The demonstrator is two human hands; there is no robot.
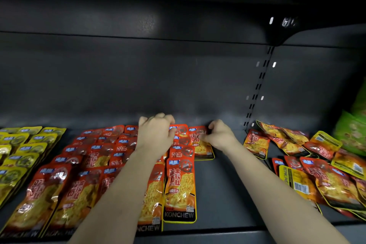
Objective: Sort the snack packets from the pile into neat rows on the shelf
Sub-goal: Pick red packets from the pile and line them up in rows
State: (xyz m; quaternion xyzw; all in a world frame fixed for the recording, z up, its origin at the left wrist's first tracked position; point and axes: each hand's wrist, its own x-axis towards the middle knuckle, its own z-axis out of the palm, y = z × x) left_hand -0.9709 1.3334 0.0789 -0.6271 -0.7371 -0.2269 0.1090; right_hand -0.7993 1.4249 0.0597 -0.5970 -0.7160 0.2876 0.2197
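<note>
Red snack packets (179, 186) lie in rows; loose pile (316, 166) sits right of both hands.
Left hand (156, 135) and right hand (219, 137), apart, each pinch a packet's top edge; pouches look light, slick, floppy.

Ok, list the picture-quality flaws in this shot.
Head view: dim overall, top of frame nearly black; a soft glare patch on the back panel; foil glints on the red packets, front label readable; wide-angle bowing of the shelf edge; green bags at the right edge smeared; right hand fingertips slightly blurred.
</note>
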